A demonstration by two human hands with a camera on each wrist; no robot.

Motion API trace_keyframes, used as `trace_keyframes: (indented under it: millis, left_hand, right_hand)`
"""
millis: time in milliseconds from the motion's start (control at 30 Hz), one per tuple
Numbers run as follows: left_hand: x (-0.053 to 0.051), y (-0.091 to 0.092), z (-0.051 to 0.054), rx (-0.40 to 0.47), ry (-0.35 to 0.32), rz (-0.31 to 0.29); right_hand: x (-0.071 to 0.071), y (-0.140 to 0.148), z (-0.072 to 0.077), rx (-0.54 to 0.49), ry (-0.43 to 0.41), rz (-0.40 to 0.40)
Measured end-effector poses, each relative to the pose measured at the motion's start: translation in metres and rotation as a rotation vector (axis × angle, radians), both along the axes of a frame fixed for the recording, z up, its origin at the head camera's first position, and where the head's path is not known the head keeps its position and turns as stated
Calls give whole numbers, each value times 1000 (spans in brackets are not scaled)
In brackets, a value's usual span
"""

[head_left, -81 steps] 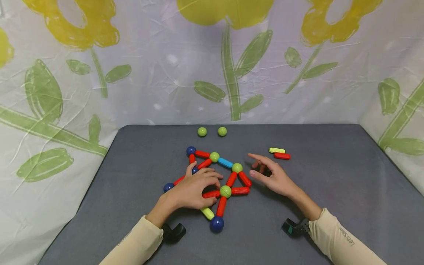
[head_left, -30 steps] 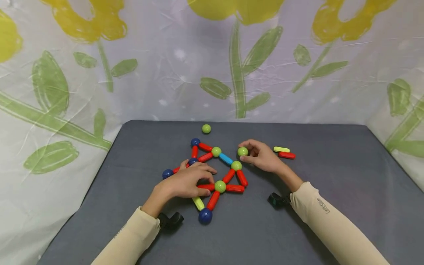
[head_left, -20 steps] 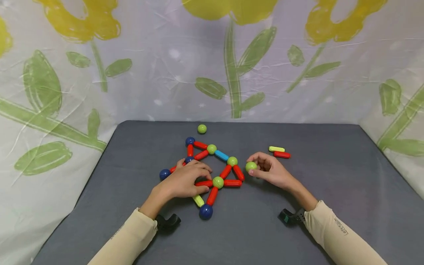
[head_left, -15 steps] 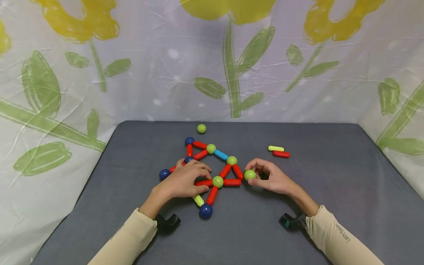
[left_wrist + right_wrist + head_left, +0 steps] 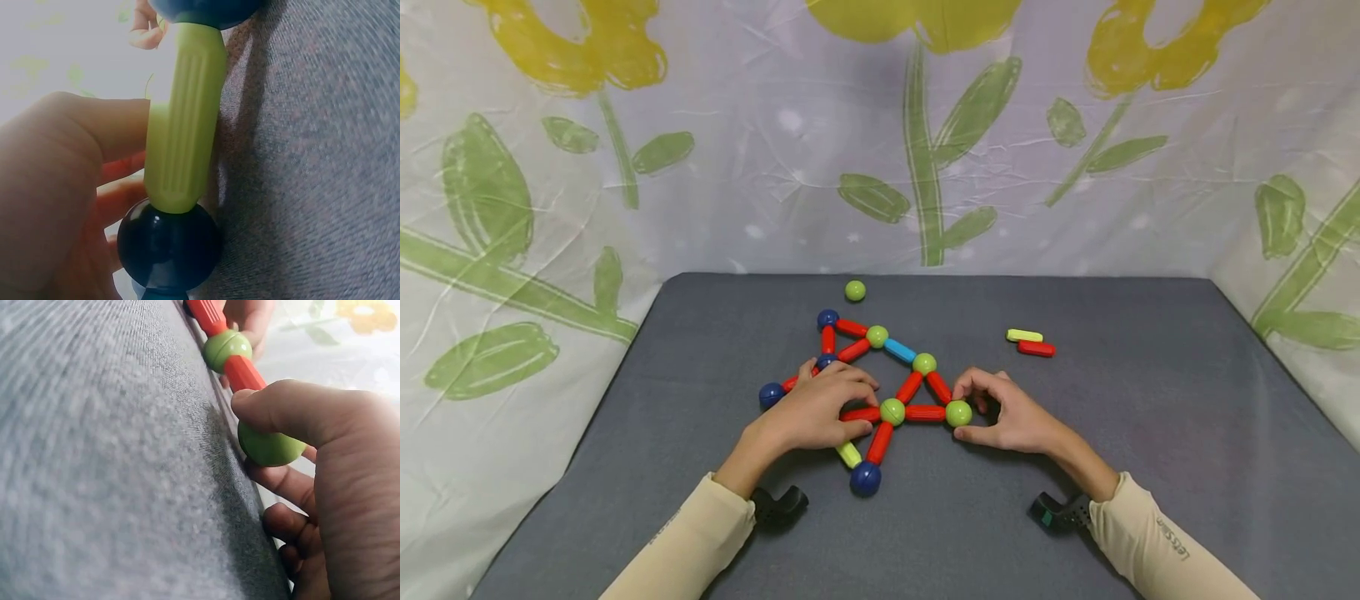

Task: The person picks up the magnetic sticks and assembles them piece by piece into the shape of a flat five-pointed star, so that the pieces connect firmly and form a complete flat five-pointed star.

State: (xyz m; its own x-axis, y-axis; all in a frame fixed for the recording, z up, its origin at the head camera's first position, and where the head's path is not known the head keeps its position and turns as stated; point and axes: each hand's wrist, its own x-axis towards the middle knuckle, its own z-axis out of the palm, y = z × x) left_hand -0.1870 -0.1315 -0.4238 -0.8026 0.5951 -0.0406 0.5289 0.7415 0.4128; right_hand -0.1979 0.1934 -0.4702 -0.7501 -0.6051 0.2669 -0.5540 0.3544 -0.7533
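A flat frame of magnetic rods and balls lies on the table. My right hand [image 5: 1011, 414] pinches a green ball [image 5: 958, 413] between thumb and fingers; the ball touches the ends of two red rods, one of them a ridged red rod [image 5: 925, 413] leading to another green ball [image 5: 892, 412]. My left hand [image 5: 820, 407] lies over the frame's left part, thumb and fingers on either side of a red rod [image 5: 861, 414], hiding what is beneath. In the left wrist view a yellow-green rod [image 5: 185, 119] joins a dark blue ball [image 5: 170, 244] beside the thumb.
A loose green ball [image 5: 855, 291] lies near the table's back edge. A yellow rod [image 5: 1024, 336] and a red rod [image 5: 1037, 349] lie side by side at the back right. A flower-printed cloth [image 5: 737, 183] hangs behind the grey table [image 5: 1150, 433].
My right hand has taken one of the two green balls from the back and carried it toward me to the two red rod ends. The left hand stays on the frame.
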Motion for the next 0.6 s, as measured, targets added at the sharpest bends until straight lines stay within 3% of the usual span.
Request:
trace_keyframes:
  millis: [400, 600]
  left_hand:
    - [0, -1, -1, 14, -2, -7]
    - [0, -2, 0, 29, 9, -39]
  right_hand:
    - [0, 0, -1, 11, -1, -14]
    - [1, 0, 0, -79, -4, 20]
